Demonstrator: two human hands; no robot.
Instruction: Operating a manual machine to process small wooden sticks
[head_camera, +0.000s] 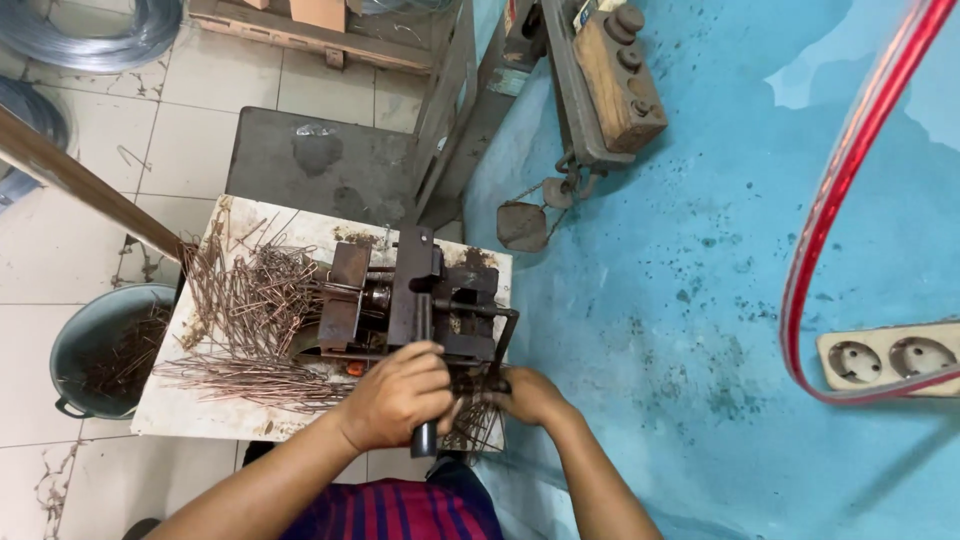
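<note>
A rusty iron bending jig (420, 300) is fixed on a small white worktop (200, 410). My left hand (400, 395) grips the jig's dark lever handle (424, 438), which points toward me. My right hand (525, 395) rests at the jig's near right corner on a clump of thin bent wires (470, 415); whether it holds them I cannot tell. Left of the jig lies a heap of bent copper-coloured wire pieces (260, 295). A bundle of straight wire rods (250, 378) lies along the worktop's near side.
A grey bucket (70, 350) holding wire pieces stands on the tiled floor at the left. A long brown bar (80, 180) crosses the upper left. Wire coils (90, 35) lie far left. A blue wall (700, 300) with a socket strip (890, 358) and a red cable (850, 160) stands at right.
</note>
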